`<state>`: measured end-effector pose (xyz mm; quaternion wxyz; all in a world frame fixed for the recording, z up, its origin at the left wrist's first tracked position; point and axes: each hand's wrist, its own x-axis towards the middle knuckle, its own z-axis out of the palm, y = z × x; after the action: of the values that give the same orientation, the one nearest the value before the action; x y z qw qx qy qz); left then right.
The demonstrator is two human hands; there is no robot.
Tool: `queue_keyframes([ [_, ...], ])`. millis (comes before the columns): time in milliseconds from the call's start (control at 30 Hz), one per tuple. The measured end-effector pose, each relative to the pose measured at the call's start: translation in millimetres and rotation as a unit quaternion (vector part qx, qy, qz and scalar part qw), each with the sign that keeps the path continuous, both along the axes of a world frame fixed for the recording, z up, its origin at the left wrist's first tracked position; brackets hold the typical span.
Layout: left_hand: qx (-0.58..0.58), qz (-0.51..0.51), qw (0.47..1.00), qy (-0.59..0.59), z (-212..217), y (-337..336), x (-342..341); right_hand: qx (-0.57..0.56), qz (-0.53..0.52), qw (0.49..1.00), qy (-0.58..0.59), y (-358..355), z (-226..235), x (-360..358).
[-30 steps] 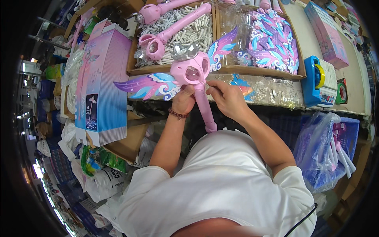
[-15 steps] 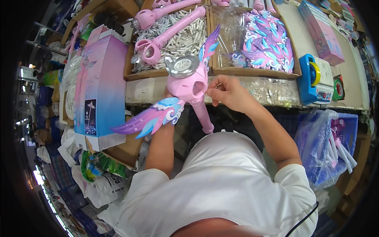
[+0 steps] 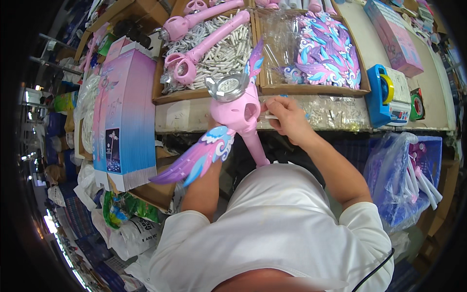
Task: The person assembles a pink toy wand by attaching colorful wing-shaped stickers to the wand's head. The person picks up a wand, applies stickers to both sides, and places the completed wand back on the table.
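A pink toy wand [image 3: 229, 113] with a round clear-and-silver top is tilted in front of me, its handle end near my belly. Purple-blue wings [image 3: 199, 155] stick out from both sides of its head. My left hand [image 3: 212, 122] supports the head from behind; the wand hides most of its fingers. Just right of the round opening in the head, my right hand [image 3: 290, 120] is closed in a pinch. A small white stick-like piece [image 3: 271, 117] shows at its fingertips, apart from the wand's opening.
Beyond the bench edge, one carton [image 3: 204, 91] holds white sticks, cords and pink wands; another [image 3: 311, 90] holds loose wings. A blue tape dispenser [image 3: 378, 97] stands right. Flat printed boxes [image 3: 129, 107] stack left. A blue crate [image 3: 389, 194] with pink-white parts sits lower right.
The wand has shifted slightly right and down, its wing swinging lower. My right hand has moved a little right, away from the opening, and a white piece now shows in its fingers.
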<state>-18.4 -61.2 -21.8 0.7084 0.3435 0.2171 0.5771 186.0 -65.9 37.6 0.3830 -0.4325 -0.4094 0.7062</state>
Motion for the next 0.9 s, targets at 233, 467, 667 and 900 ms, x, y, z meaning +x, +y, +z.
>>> queue_keyframes([
  [233, -0.004, 0.006, 0.998, 0.060, 8, -6, 13, -0.198, 0.208, 0.958, -0.013, 6, 17, 34],
  [467, 0.077, 0.000, 0.984, 0.161, 21, -12, 30, 0.262, 0.198, 0.923, -0.198, 0, -6, 47],
  [667, 0.064, -0.040, 0.991, 0.110, 3, -3, 33, -0.195, 0.177, 0.964, -0.038, -1, 17, 49],
  [900, 0.118, -0.057, 0.986, 0.098, 22, -6, 41, -0.207, 0.254, 0.945, -0.001, -6, 19, 53],
])
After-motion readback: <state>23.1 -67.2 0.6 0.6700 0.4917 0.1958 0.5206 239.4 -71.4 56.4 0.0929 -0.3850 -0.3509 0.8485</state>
